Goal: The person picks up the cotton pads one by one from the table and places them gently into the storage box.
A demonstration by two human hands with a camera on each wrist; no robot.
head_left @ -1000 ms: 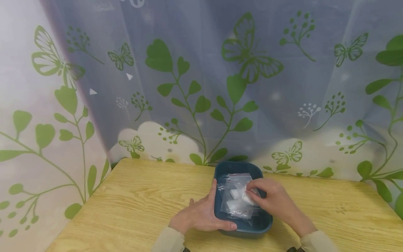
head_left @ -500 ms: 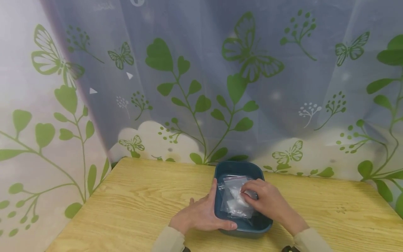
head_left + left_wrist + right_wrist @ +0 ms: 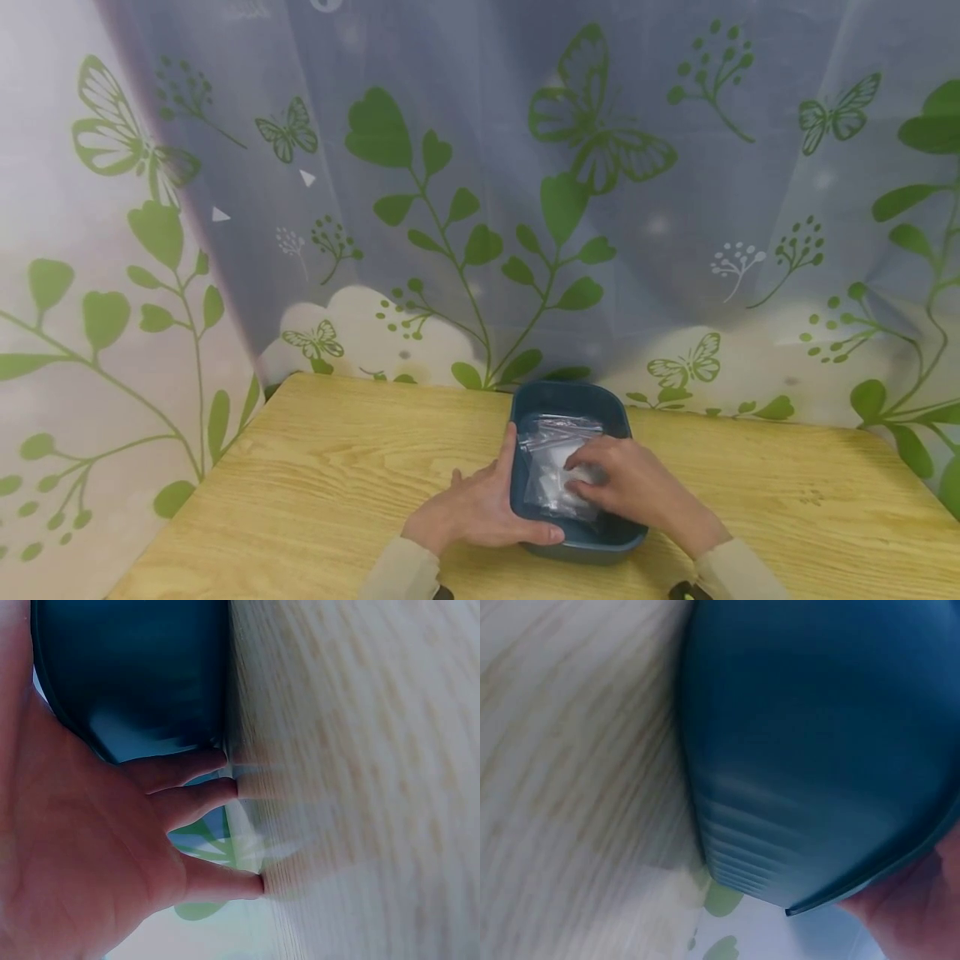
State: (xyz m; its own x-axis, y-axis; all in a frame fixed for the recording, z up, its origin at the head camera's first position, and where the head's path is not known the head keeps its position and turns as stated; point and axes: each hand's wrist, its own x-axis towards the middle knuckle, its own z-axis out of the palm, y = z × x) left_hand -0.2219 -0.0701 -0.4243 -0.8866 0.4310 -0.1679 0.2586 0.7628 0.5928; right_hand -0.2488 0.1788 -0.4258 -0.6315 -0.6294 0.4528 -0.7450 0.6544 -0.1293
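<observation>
A dark blue plastic bin (image 3: 534, 403) stands on the table, holding several clear zip bags (image 3: 549, 472) with white contents. Along the bin's left side lies my left hand (image 3: 480, 510), its thumb over the near rim. In the left wrist view, the extended fingers of the left hand (image 3: 90, 840) reach down to the tabletop beside the bin (image 3: 135, 667). My right hand (image 3: 626, 479) is inside the bin over the bags, thumb and forefinger apart. The bin wall (image 3: 795, 765) hides most of the right hand (image 3: 919, 911) in the right wrist view.
The wood-grain table (image 3: 360, 450) extends to both sides of the bin. Directly behind it hangs a blue-grey curtain (image 3: 480, 208) printed with green leaves and butterflies, and a similar pale sheet (image 3: 97, 250) borders the left.
My right hand has moved slightly left and down, and its pinched thumb and forefinger have parted. The bag once raised at the fingertips now lies flatter among the others. The left hand stays put.
</observation>
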